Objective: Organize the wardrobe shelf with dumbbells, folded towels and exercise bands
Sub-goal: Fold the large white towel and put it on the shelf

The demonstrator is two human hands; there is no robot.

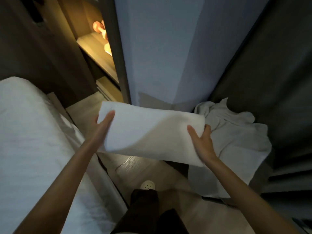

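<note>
I hold a folded white towel (148,130) in the air in front of me, above the floor. My left hand (104,120) grips its left end, thumb on top and fingers hidden underneath. My right hand (200,141) grips its right end the same way. Up at the left, the lit wardrobe shelf (94,48) shows through the open gap. An orange dumbbell (99,27) lies at the back of that shelf, partly hidden by the door edge. A pale object (108,48) sits on the shelf nearer to me.
A closed pale wardrobe door (168,48) stands straight ahead. A crumpled white towel (236,132) lies at the right against dark fabric. A bed with white bedding (33,132) fills the left. My legs and a pale slipper (148,185) stand on the wooden floor below.
</note>
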